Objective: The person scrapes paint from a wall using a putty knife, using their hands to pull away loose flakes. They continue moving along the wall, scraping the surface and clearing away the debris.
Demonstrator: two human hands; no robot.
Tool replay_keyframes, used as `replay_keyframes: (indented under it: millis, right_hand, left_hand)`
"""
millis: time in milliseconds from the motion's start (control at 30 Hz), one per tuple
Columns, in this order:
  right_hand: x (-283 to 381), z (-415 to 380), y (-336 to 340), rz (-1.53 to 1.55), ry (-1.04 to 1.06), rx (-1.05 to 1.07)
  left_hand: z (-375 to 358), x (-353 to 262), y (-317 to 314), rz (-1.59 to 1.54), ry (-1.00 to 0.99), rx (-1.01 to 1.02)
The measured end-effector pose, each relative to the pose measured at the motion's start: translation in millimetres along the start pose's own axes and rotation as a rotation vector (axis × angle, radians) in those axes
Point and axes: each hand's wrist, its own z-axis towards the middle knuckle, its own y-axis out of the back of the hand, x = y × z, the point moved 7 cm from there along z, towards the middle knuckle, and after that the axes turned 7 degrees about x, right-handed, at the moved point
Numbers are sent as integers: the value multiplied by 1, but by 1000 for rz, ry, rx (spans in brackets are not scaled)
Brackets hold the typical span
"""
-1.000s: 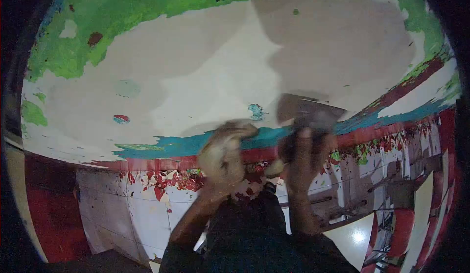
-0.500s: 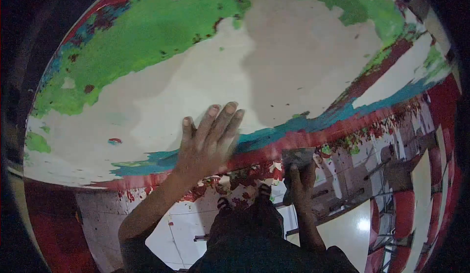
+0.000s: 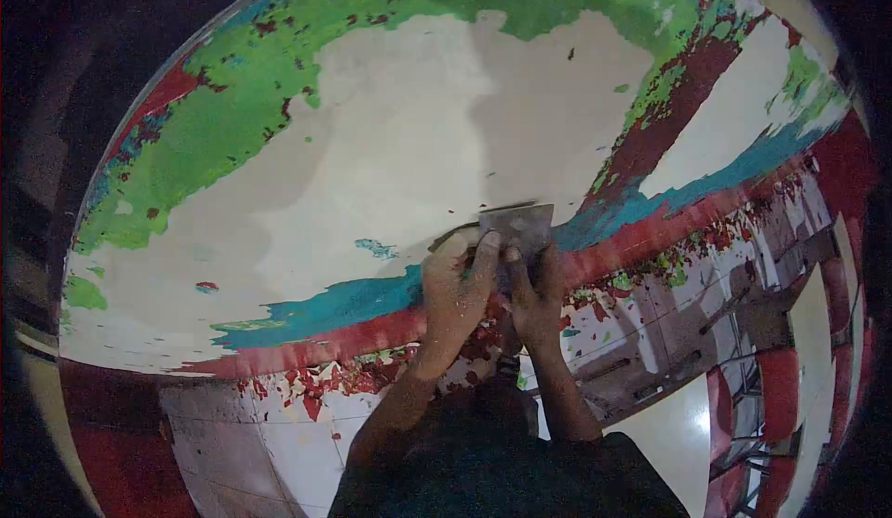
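Note:
My right hand (image 3: 539, 302) is closed round a flat, grey scraper (image 3: 520, 225), its broad blade up against the painted wall (image 3: 400, 137). Beside it, my left hand (image 3: 455, 281) grips the blade's left side, thumb on the near face and the other fingers partly hidden behind. The wall shows a large bare pale area bordered by green paint (image 3: 223, 118) with ragged edges. Below that runs a teal strip (image 3: 344, 304), then a red band (image 3: 307, 346) along the lower edge.
Red, green and pale paint flakes (image 3: 316, 383) litter the tiled floor (image 3: 223, 434) at the wall's foot. To the right stand a shiny pale table (image 3: 664, 439) and red chairs (image 3: 779, 388) with dark metal frames.
My left hand has left its flat, spread position on the wall and moved right to the scraper. My right hand has raised the scraper from below the red band onto the pale area's lower edge.

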Motion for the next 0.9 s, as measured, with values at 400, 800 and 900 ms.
replay_keyframes:
  millis: [400, 800, 900]
  right_hand:
    - [-9, -5, 23, 125, -160, 5]
    - [-2, -4, 40, 18, -113, 19]
    - [-13, -3, 43, 47, -106, 37]
  left_hand:
    - [-7, -49, 12, 459, -527, -483]
    - [-6, -41, 9, 527, -399, -562]
    - [-6, -40, 7, 516, -382, -552]
